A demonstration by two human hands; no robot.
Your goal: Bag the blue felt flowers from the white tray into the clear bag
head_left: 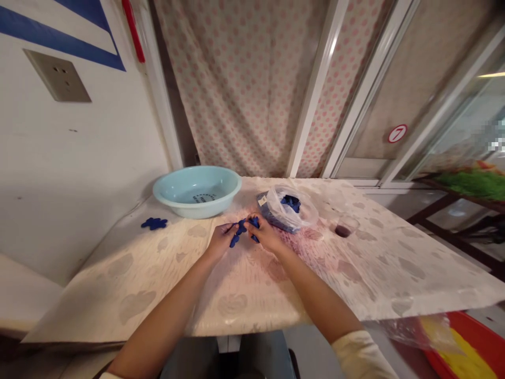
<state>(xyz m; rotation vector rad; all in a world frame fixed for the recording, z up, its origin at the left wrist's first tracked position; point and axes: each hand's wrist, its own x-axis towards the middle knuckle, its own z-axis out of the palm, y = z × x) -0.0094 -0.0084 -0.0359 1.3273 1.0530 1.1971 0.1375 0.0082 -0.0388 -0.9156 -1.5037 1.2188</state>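
Through my remote feed, I see the left hand [223, 239] and right hand [265, 233] pinching dark-blue pieces [241, 227], in from the bench [232, 284]'s near edge; a pale-blue basin [197, 209] sits near its far-left corner.

Fingers [226, 227] partly hide blue pieces [241, 228]; a red container [479, 336] is cropped.

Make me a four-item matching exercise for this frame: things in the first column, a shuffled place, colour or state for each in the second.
Column one
1. Plastic basin
2. Translucent plastic bag
3. Clear cup
4. Left hand

Column two
A. Has dark contents at the bottom
B. Grips a dark blue piece
C. Light blue, with printing inside
D. Mouth open, with dark blue pieces showing inside

Right pairs: 1-C, 2-D, 3-A, 4-B.
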